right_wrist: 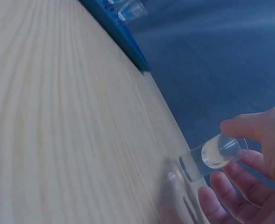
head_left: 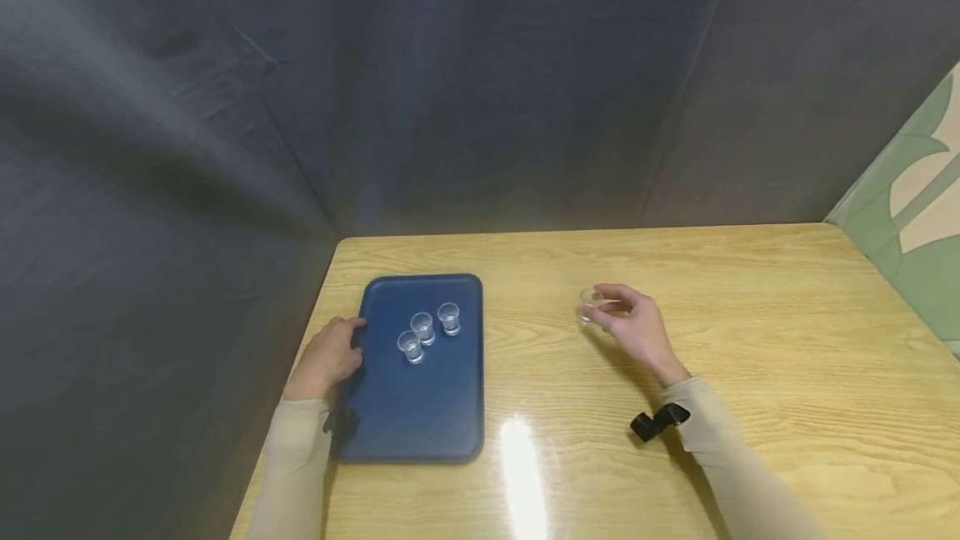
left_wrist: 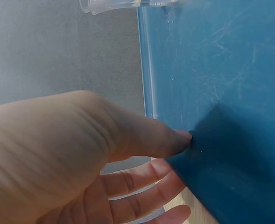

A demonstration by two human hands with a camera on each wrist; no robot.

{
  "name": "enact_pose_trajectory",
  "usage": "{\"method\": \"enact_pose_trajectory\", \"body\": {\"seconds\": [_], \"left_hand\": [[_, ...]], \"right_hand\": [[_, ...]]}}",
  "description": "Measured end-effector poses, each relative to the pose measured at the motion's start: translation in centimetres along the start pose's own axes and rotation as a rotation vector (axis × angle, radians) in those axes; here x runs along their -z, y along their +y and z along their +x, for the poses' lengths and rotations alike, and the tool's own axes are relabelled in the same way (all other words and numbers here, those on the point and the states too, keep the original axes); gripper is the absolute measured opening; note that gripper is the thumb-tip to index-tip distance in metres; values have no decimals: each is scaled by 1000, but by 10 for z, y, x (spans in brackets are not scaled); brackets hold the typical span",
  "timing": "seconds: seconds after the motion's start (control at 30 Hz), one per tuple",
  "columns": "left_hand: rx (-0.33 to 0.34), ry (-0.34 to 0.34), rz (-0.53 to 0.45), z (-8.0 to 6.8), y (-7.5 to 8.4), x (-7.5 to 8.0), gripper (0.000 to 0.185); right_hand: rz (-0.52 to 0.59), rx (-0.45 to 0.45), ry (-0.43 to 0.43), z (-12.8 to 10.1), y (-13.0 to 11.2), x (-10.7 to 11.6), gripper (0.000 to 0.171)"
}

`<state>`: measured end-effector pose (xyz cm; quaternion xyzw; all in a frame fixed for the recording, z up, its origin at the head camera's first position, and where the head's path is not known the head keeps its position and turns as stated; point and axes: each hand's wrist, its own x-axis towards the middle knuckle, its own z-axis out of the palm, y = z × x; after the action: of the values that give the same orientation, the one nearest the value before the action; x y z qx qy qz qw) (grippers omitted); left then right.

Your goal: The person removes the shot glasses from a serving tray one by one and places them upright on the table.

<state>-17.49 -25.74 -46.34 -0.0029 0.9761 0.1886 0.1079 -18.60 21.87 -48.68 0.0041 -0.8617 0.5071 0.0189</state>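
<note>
A blue tray (head_left: 420, 407) lies on the left of the wooden table (head_left: 750, 340) and carries three small clear glasses (head_left: 422, 328). My left hand (head_left: 330, 354) grips the tray's left edge, thumb on top of the blue tray (left_wrist: 221, 93) and fingers below it. My right hand (head_left: 633, 325) holds another small clear glass (head_left: 588, 305) by the rim, right of the tray, low over the table. In the right wrist view this glass (right_wrist: 207, 161) is pinched between thumb and fingers, its base touching or just above the wood.
A dark grey cloth backdrop (head_left: 375, 82) hangs behind and to the left of the table. A green patterned surface (head_left: 915, 207) shows at the right. A black strap (head_left: 656, 421) sits on my right wrist. The tray lies close to the table's left edge.
</note>
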Motion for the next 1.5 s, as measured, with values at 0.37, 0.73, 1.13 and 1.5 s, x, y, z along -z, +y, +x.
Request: {"method": "enact_pose_trajectory", "body": {"seconds": [0.37,0.73,1.13,1.5], "left_hand": [[-9,-4,-7,2,-2,0,55],[3,-17,-14,3,-2,0,55],[4,-12,-18,1,0,2,54],[0,-11,-17,3,-2,1,53]], "right_hand": [[18,-9,62,-3,19,38,58],[24,-72,131,-4,34,64,62],[112,-91,229,-4,49,91,63],[147,-162,295,-5,63,112,64]]}}
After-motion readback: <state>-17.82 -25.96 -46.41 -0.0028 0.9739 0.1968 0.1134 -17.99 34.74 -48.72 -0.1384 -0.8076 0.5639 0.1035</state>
